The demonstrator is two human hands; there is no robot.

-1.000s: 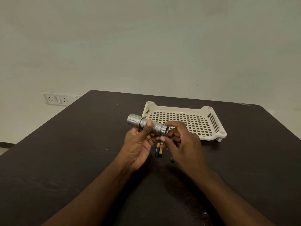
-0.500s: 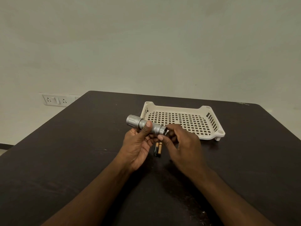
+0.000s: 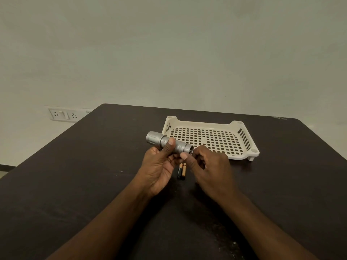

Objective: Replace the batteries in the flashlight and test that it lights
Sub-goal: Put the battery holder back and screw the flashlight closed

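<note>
My left hand (image 3: 159,166) grips a silver flashlight (image 3: 163,140) around its middle, thumb on top, and holds it level above the dark table (image 3: 75,175). Its head points left and its right end looks open. My right hand (image 3: 210,169) sits just right of that end with its fingers curled and its thumb tip touching below the rim. Anything inside those fingers is hidden. Two batteries (image 3: 181,170), black and copper, lie side by side on the table between my hands.
A cream plastic basket (image 3: 244,134) with a perforated floor stands on the table behind my right hand. A wall socket plate (image 3: 62,114) is fixed to the wall at the far left, beyond the table's edge.
My right hand has drawn back slightly from the flashlight's right end, which now shows as an open rim. My left hand and the flashlight have hardly moved.
</note>
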